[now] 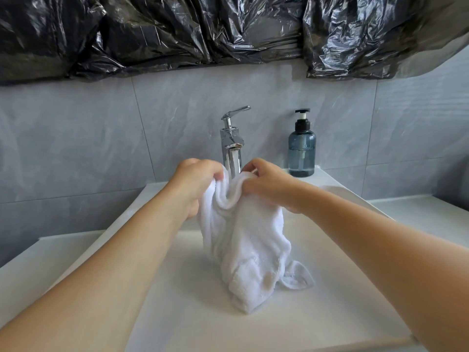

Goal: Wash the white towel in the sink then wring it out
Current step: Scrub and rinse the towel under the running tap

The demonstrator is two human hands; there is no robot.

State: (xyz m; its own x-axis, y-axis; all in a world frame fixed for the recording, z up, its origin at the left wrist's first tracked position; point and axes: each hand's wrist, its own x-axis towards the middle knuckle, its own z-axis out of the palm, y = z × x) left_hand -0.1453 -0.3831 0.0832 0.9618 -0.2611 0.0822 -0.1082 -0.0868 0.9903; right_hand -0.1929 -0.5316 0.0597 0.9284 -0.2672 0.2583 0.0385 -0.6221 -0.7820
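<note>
The white towel hangs bunched over the white sink, its lower end touching the basin floor. My left hand grips the towel's top left fold. My right hand grips the top right fold, close beside the left. Both hands are just in front of the chrome tap, whose lever is raised to the right. I cannot make out any running water.
A blue pump bottle of soap stands on the sink's back right corner. Grey tiles cover the wall behind, with black plastic sheeting above. White counter flanks the basin on both sides.
</note>
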